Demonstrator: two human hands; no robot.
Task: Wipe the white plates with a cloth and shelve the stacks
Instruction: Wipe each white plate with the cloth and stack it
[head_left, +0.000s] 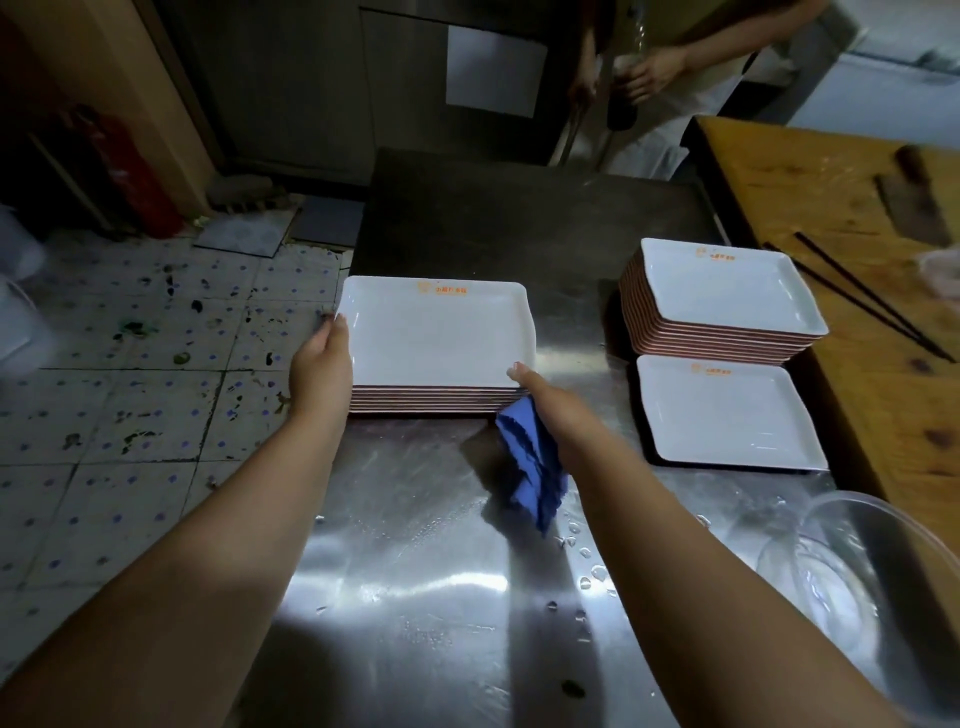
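Plates everywhere on your steel table (415, 571), and you've got both hands on the nearest stack (436, 338), the one sitting at the table's left edge. Your left hand (322, 358) grips the stack's left side, thumb up on the rim of the top plate, the other fingers tucked out of sight around the edge. Your right hand (540, 395) is at the near right corner, thumb resting on the top plate's rim, and the blue cloth (535, 467) is caught under that hand, bunched in your fingers and hanging down over the tabletop. How the fingers beneath lie against the stack, you can't see from here.

Each plate is white and rectangular, with a small orange mark near its far rim and a reddish-brown underside that shows as stripes down the sides of the stack.

Off to your right, a taller stack (722, 301) stands by the table's right edge, and just in front of it lies a low pile (727, 410) of the same plates, only a plate or two deep. Water drops glint on the steel near you, and a clear plastic basin (883, 571) sits at the near right corner.

Beyond the right edge runs a wooden board (831, 208) carrying a cleaver (909, 202) and a pair of dark chopsticks (857, 296). Another person (675, 67) stands at the far side, hands together around something dark. A red extinguisher (130, 176) leans in the far left corner above the stained tile floor (130, 364).
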